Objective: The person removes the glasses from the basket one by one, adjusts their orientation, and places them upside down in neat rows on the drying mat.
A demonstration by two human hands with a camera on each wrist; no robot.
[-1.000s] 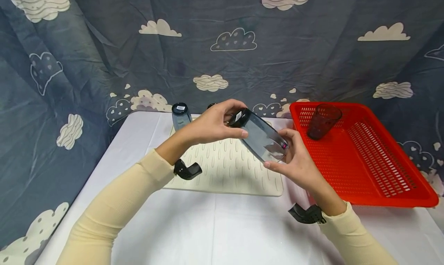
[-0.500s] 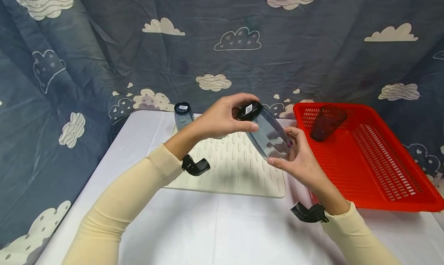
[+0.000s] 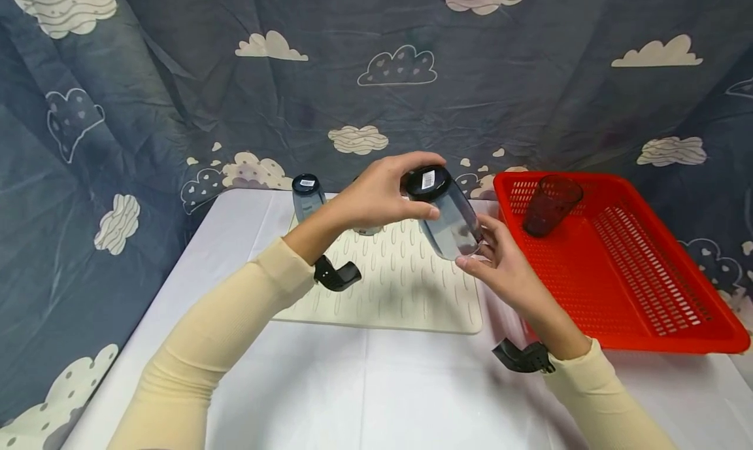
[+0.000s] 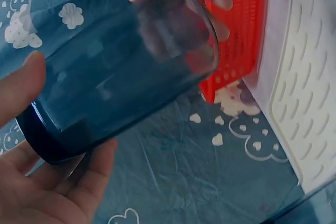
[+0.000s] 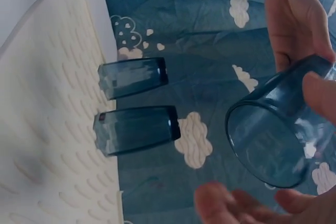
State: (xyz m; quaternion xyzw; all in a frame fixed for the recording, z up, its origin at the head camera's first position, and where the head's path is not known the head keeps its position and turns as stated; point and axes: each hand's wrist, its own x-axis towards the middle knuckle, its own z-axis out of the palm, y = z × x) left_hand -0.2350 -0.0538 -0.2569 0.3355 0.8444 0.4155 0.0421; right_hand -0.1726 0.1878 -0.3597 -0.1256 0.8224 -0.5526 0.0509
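Note:
A blue-tinted drinking glass (image 3: 450, 224) is held tilted above the cream ridged drying mat (image 3: 382, 286), its dark base with a white label up and to the left. My left hand (image 3: 382, 195) grips it round the base, thumb on the near side. At the lower right end my right hand (image 3: 506, 260) holds it near the rim, its thumb (image 5: 320, 95) against the wall and some fingers beyond the rim. Two similar glasses, one nearer (image 5: 139, 129) and one farther (image 5: 134, 77), stand upside down on the mat. In the head view my left hand mostly hides one.
On the right stands a red perforated basket (image 3: 588, 286) with a dark purple-tinted glass (image 3: 550, 205) in its far left corner. White cloth (image 3: 329, 384) covers the table. A blue cloud-patterned curtain (image 3: 506, 97) hangs behind.
My hands have lifted the held glass slightly and turned it, so its labelled base faces the head camera more. The rim end has come up and the glass looks steeper. Both hands stay on it.

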